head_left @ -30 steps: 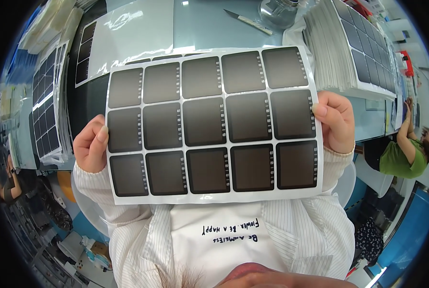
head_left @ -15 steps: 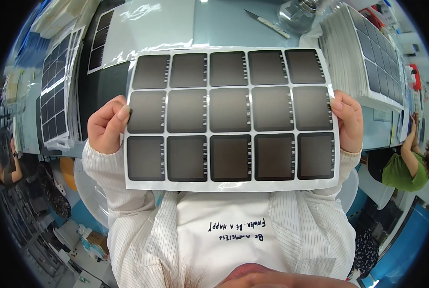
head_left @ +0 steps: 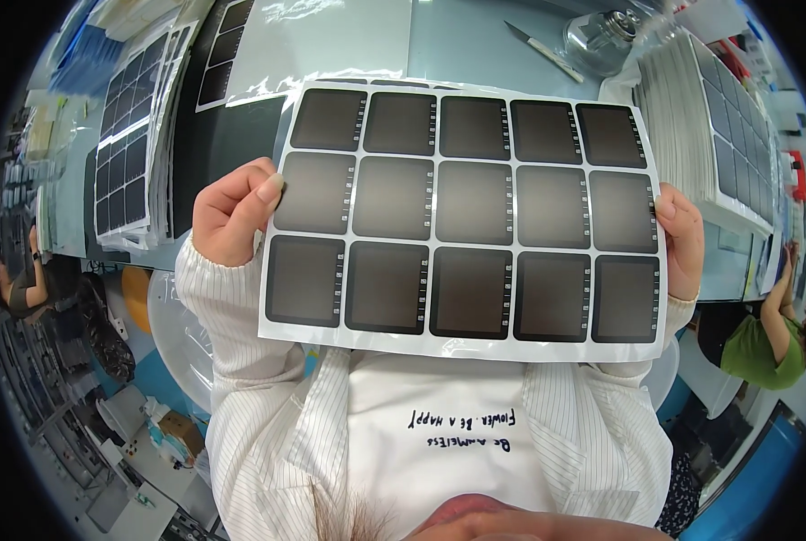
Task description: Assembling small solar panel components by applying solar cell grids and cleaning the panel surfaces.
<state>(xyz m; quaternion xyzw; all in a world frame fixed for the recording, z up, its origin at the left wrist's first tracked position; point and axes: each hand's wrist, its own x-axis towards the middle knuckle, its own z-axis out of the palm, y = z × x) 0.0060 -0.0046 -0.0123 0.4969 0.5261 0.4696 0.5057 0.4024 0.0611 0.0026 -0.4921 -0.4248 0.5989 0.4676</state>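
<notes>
A: Grip first. What do the hands have?

B: Left hand (head_left: pixel 231 218) pinches the left edge of a printed sheet (head_left: pixel 473 203), thumb on the face, fingers curled behind. Right hand (head_left: pixel 683 242) has the right edge, thumb in front, other fingers mostly hidden. Both closed on it.

A: Sheet's position?

B: Up in front of the striped jacket (head_left: pixel 592 437), apparently clear of the table (head_left: pixel 466 45). Right end slightly lower. 15 dark panels, 3 rows of 5, pale margins.

A: How far along?

B: My judgement: picked up and spread flat, done; setting it down, not done. All 15 panels sit in place, no cut or peeled panel visible. Whether it counts as checked, cannot tell.

A: Farther out?

B: Tall stack (head_left: pixel 687 135) just beyond the right end, similar panels on top. Panelled pile (head_left: pixel 130 149) off to the left. Which of them is finished, if either, cannot tell; plenty of sheets in both. Dark mat (head_left: pixel 233 144) beyond the left hand.

A: Tools?

B: Knife (head_left: pixel 545 52) and glass jar (head_left: pixel 597 47) past the top edge, near each other, neither in hand.
</notes>
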